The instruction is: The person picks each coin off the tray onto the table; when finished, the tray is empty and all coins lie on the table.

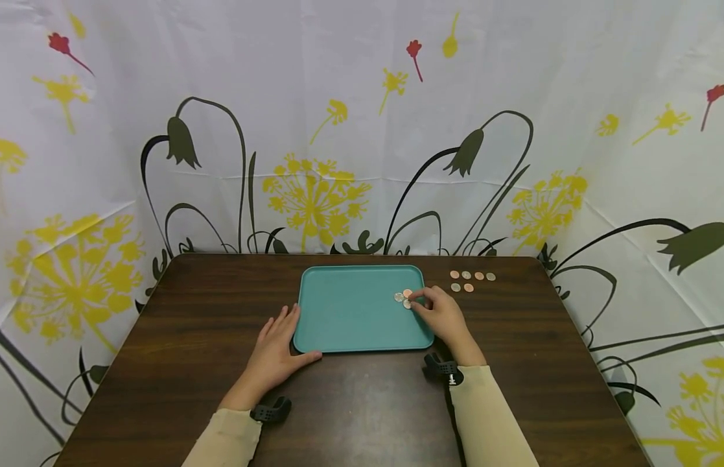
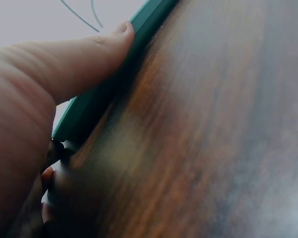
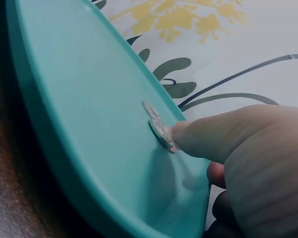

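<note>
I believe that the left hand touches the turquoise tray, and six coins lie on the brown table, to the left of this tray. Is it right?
The side is wrong: the six coins lie on the brown table to the right of the turquoise tray, as the head view shows. The left hand does touch the tray.

Faces forward and down from the head, taking in the whole tray (image 1: 350,318). Peers closely from each wrist, sharing that tray's rim.
</note>
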A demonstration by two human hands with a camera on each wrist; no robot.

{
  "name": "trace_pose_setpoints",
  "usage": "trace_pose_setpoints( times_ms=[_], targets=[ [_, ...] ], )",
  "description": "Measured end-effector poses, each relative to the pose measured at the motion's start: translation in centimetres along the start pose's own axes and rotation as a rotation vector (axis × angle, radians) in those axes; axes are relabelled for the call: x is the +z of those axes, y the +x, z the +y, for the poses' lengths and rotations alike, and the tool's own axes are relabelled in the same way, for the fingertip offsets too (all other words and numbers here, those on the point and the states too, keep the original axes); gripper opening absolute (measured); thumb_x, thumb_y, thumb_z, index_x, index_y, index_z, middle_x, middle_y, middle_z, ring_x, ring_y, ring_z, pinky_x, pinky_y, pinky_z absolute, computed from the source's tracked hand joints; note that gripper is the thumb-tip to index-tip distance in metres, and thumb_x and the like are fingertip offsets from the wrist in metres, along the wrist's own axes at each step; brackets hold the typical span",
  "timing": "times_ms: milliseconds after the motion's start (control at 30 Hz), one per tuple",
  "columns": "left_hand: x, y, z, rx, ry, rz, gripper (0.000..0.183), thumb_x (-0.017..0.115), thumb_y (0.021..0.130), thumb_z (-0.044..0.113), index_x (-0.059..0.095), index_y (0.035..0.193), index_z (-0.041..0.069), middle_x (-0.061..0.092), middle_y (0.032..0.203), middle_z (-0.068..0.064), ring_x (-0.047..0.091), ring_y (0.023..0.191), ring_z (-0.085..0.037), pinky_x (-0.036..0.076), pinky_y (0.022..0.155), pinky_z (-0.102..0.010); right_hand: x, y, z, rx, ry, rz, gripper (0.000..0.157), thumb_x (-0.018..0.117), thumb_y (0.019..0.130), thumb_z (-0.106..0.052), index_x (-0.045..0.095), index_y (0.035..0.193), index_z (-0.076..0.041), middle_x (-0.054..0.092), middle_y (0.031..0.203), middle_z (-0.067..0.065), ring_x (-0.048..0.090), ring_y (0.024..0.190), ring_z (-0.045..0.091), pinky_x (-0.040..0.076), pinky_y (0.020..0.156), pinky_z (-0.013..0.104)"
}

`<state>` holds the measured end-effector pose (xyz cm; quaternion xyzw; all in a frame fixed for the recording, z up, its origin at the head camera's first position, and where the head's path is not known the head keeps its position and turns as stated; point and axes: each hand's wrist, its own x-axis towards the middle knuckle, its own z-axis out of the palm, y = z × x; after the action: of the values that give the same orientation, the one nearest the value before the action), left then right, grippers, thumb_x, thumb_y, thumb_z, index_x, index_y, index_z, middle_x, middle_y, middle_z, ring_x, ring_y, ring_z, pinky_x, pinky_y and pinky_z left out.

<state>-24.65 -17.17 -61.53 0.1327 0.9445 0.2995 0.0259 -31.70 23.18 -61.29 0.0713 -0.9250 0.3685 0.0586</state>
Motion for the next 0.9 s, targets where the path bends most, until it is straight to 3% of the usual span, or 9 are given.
trace_pose_setpoints(
  times_ms=[467,700,900],
  targets=[
    [0.0,0.0,-0.1,0.003,-0.007,0.003,0.121,0.082,0.091,0.065,0.018,0.176,0.006,0.02,0.183,-0.016,0.014,0.171,-0.038,0.004,0.137,-0.063,-0.3,0.1,-0.1,-0.035,-0.017,-0.059,0.017,0.086,0.097,-0.022,0.08,0.113,-0.024,0.051,0.088,0.002,0.047,0.072,0.017,0.038,0.064,0.032],
    [0.0,-0.1,-0.1,0.0,-0.014,0.0,0.122,0.082,0.09,0.066,0.018,0.176,0.007,0.02,0.183,-0.016,0.013,0.171,-0.038,0.004,0.137,-0.063,-0.2,0.2,0.6,-0.011,0.089,-0.059,0.017,0.086,0.097,-0.021,0.069,0.096,-0.021,0.059,0.094,0.001,0.054,0.083,0.017,0.044,0.074,0.032],
    [0.1,0.0,0.0,-0.001,-0.013,-0.001,0.122,0.082,0.09,0.064,0.018,0.176,0.006,0.02,0.183,-0.016,0.013,0.171,-0.038,0.004,0.137,-0.063,-0.2,0.0,1.1,-0.003,0.19,-0.008,0.016,0.083,0.099,-0.023,0.067,0.098,-0.022,0.066,0.089,-0.001,0.05,0.07,0.015,0.042,0.062,0.028]
  ],
)
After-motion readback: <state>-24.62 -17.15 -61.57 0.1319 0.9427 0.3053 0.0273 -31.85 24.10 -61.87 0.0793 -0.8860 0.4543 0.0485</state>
